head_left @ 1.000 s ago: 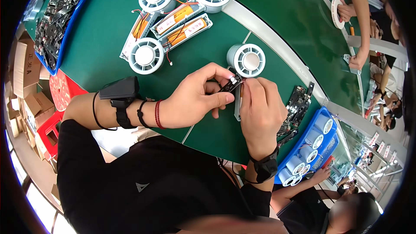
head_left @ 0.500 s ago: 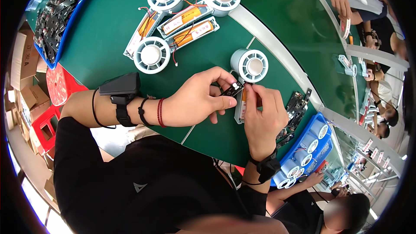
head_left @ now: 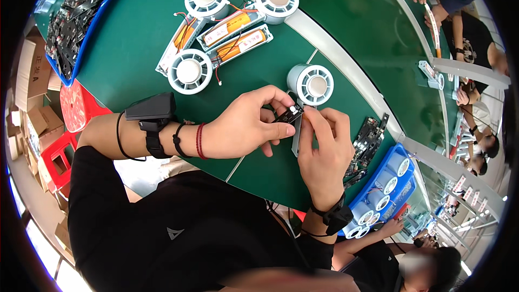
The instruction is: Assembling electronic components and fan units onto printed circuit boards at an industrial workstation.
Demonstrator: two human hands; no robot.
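A small black circuit board (head_left: 287,115) is pinched between the thumb and fingers of my left hand (head_left: 243,124). My right hand (head_left: 328,157) has its thumb and fingertips pressed together at the board's right end; what they hold is hidden. Just beyond the fingers, a pale blue-grey device (head_left: 312,84) shows its round vented end with a silver disc. Its long narrow body (head_left: 295,143) runs toward me, partly covered by my right hand.
Several similar devices (head_left: 189,70) with orange batteries and loose wires lie at the upper left. Loose circuit boards (head_left: 370,138) sit right of my right hand, near a blue tray (head_left: 354,205) of round-ended devices. Another blue bin (head_left: 86,48) holds black boards. A co-worker (head_left: 378,254) sits at lower right.
My right hand has shifted slightly and its fingers have closed in nearer the board, covering more of the device's body. My left hand keeps its pinch on the board.
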